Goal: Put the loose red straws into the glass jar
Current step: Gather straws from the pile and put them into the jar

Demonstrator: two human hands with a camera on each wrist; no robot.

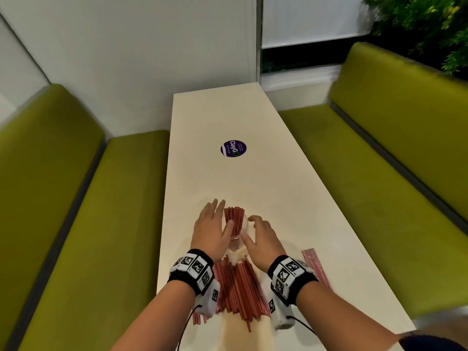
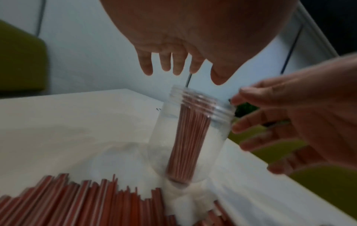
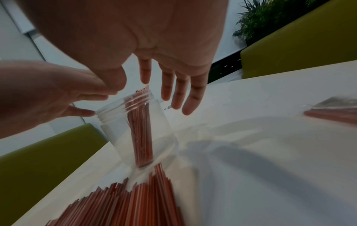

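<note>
A clear glass jar (image 1: 243, 225) stands on the white table (image 1: 253, 178) and holds a bundle of red straws (image 1: 234, 219) that stick out above its rim. My left hand (image 1: 221, 214) is against its left side with straight fingers, and its thumb lies across the straws. On the other side, my right hand (image 1: 253, 229) has relaxed, spread fingers. The left wrist view shows the jar (image 2: 160, 137) below my left hand (image 2: 193, 71); the right wrist view shows the jar (image 3: 115, 130) under my right hand (image 3: 146, 87). Loose red straws (image 1: 235, 292) lie in a pile between my wrists.
A flat clear packet of red straws (image 1: 315, 267) lies to the right of my right wrist. A round purple sticker (image 1: 233, 148) is on the table farther away. Green benches (image 1: 76, 224) run along both long sides, with a plant (image 1: 430, 29) at the back right.
</note>
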